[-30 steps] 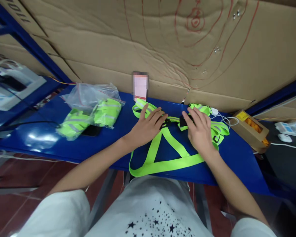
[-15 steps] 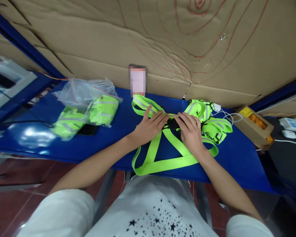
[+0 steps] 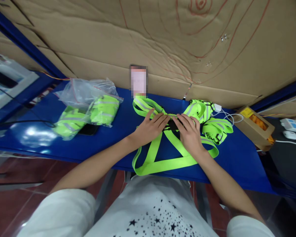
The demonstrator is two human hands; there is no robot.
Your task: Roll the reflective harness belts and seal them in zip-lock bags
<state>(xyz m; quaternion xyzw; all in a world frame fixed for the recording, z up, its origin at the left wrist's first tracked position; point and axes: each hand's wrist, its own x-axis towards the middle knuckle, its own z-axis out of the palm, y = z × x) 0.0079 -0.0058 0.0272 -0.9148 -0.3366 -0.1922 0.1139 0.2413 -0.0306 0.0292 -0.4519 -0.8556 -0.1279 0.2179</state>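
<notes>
A neon green strap harness [image 3: 167, 166] with grey reflective stripes lies spread on the blue table, its loops reaching toward both sides. Both hands rest on its upper middle, at a dark part [image 3: 172, 125] between them. My left hand [image 3: 151, 127] lies over the straps with its fingers bent toward that part and the thumb raised apart. From the other side, my right hand [image 3: 190, 131] touches the same place with its fingertips. Rolled green straps [image 3: 217, 129] sit just right of my right hand, beside another bundle [image 3: 199, 110].
Plastic-bagged green straps [image 3: 104, 110] and a second bag [image 3: 71, 123] lie left on the blue table [image 3: 241, 164], near a dark phone [image 3: 88, 129]. A pixelated upright item [image 3: 138, 81] leans at the back. An open-windowed cardboard box [image 3: 255, 126] and white cables are at right.
The fingers of my right hand have shifted slightly at the dark part. The harness and my left hand stay nearly the same.
</notes>
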